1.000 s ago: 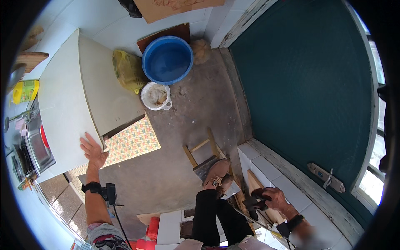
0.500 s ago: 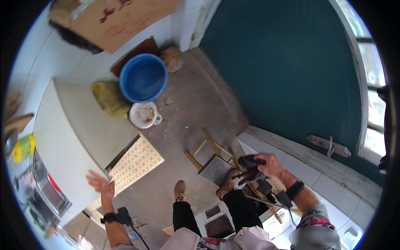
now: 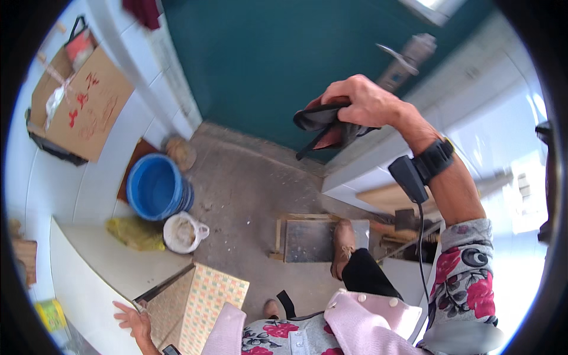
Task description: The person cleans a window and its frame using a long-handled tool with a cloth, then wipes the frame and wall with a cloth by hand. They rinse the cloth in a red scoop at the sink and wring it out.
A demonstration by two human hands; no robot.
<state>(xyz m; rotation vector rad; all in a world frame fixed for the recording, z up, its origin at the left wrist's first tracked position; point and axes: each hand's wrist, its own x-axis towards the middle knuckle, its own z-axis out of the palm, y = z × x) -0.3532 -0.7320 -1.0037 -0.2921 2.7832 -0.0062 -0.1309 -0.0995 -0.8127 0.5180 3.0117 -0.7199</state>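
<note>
My right hand [image 3: 370, 106] is raised in front of the green door, closed around a floppy, folded item [image 3: 324, 127] with black edges and pinkish-brown faces. Its exact kind does not show. The hand is near the metal door handle [image 3: 408, 62] in the picture, apart from it as far as I can tell. At the lower left, my left hand [image 3: 135, 322] lies with fingers spread on the edge of the white countertop [image 3: 89, 284]. My right shoe [image 3: 343, 245] stands on a low stool [image 3: 307, 239] with a dark top.
A blue bucket [image 3: 155, 186], a small white pail [image 3: 183, 232] and a yellow bag [image 3: 136, 232] stand by the left wall. Above them is a cardboard box [image 3: 89, 109]. A checkered panel [image 3: 216, 302] juts out beneath the countertop. Tools [image 3: 408, 222] lean right of the stool.
My right hand has risen from beside the stool to in front of the door, still gripping the folded item. My right foot now stands on the stool. The left hand stays at the countertop.
</note>
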